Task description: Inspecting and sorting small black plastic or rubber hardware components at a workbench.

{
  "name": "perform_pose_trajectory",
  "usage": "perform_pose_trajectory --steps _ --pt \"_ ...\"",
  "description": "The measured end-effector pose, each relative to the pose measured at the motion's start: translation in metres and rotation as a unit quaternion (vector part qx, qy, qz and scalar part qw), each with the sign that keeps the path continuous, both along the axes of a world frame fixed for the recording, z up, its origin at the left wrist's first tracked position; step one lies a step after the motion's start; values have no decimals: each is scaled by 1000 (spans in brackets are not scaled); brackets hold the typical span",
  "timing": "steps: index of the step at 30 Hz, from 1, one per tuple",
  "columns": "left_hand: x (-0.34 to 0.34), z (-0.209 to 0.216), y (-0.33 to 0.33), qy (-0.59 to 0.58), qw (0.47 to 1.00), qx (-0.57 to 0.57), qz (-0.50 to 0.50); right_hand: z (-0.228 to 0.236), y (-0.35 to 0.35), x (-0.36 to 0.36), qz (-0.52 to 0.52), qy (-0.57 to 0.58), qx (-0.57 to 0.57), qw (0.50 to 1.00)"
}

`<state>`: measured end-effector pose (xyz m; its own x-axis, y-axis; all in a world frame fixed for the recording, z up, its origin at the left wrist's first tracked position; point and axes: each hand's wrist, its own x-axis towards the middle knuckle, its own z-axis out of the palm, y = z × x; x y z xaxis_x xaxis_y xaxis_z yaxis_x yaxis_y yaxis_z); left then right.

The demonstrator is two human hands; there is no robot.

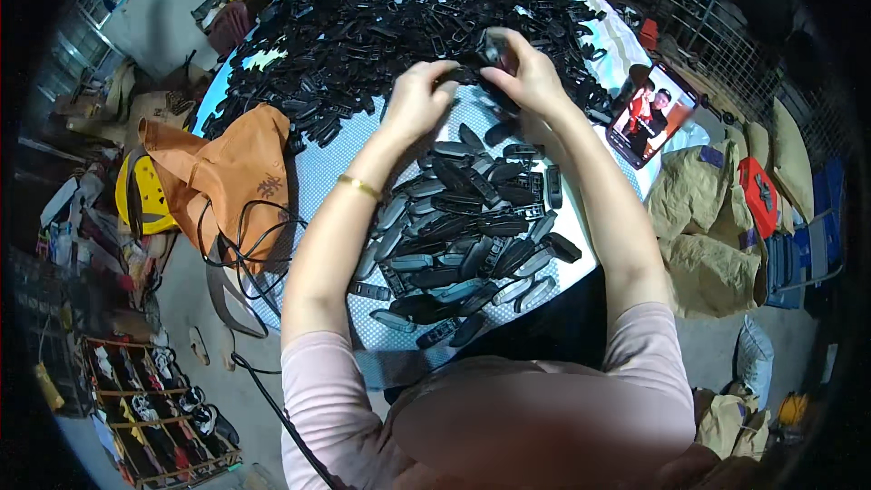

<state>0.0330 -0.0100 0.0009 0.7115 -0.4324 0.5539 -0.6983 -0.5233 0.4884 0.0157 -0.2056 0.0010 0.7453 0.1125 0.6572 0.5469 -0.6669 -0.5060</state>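
A large heap of small black plastic pieces [363,45] covers the far part of the table, and both my hands are at its near edge. My left hand [420,98] has its fingers curled, thumb and forefinger closing at a dark bit I cannot make out against the heap. Close by on the right, my right hand [531,80] grips a small black plastic piece [495,53] between thumb and fingers. Between my forearms lies a smaller pile of oblong black and grey plastic pieces [454,218], some showing a hollow, ribbed side.
A patterned cloth [363,132] covers the table. An orange bag [236,163] and looped black cable [240,259] are at the left edge. A phone [650,116] playing video stands at the right edge. Brown paper sacks [703,218] stand right; a shoe rack [154,408] is lower left.
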Motion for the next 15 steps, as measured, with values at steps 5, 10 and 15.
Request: perform_pose_trajectory --steps 5,10,15 --pt "-12 7 19 267 934 -233 -51 20 28 -19 224 284 330 872" --pt "-21 17 20 459 767 -423 -148 17 43 -27 255 275 474 797" --pt "-33 19 18 399 813 -390 -167 10 53 -30 213 276 435 830"
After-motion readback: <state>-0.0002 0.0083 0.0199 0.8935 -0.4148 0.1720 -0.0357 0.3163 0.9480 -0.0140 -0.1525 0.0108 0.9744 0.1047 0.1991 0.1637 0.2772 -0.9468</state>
